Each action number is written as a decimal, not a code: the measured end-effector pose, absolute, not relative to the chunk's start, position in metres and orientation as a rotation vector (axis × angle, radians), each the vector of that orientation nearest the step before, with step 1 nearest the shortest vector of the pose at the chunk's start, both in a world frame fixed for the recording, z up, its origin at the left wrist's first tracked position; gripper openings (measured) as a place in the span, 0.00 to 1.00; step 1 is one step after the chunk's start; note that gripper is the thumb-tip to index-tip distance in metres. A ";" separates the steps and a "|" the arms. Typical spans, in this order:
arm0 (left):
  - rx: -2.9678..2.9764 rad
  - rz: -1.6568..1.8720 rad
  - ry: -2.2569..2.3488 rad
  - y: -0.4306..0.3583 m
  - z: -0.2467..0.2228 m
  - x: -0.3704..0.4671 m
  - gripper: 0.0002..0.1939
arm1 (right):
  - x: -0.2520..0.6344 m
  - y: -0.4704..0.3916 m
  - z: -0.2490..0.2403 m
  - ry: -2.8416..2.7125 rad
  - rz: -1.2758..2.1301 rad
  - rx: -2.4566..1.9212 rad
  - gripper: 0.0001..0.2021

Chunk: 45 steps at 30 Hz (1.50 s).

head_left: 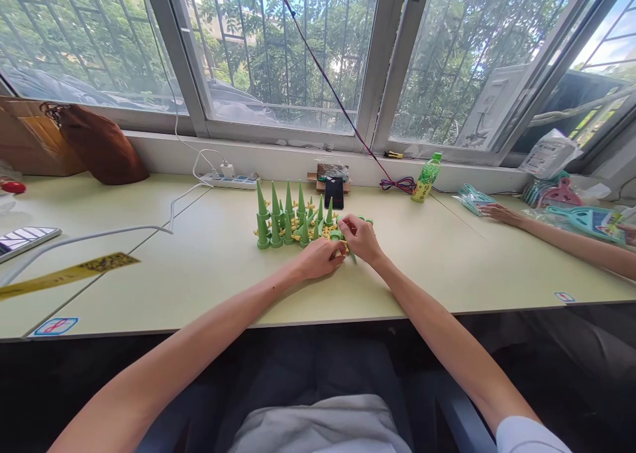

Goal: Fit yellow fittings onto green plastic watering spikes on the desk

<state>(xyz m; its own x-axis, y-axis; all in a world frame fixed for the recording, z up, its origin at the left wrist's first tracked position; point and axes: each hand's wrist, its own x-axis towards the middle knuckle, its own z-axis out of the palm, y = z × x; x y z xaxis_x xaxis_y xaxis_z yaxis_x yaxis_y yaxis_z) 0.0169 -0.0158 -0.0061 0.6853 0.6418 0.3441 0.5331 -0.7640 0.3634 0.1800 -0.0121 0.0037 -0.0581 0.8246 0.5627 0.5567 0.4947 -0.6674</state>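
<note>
Creased grey cloth (320, 426), pointed green cones (288, 232)

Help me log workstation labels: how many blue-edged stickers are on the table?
2: one sticker at the front left, the other sticker at the front right. The left arm or right arm may hide more.

From above the wearer's lap (318, 426), a head-worn camera faces forward and down in one wide view, taking in the desk (199, 274) from its near edge, just ahead, to its far edge and the windows (298, 55) beyond; the near edge leaves frame both sides.
</note>
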 end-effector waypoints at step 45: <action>2.279 1.288 0.972 -0.019 0.001 0.018 0.08 | 0.182 -0.017 0.004 -1.813 0.565 -0.995 0.17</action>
<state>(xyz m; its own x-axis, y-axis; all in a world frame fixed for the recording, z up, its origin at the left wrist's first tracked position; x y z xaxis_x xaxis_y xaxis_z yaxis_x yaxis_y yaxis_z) 0.0182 -0.0186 0.0009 0.3523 0.7090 0.6109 0.3935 -0.7045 0.5907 0.1815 -0.0174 0.0037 -0.2100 0.8269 0.5216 0.3840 0.5604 -0.7338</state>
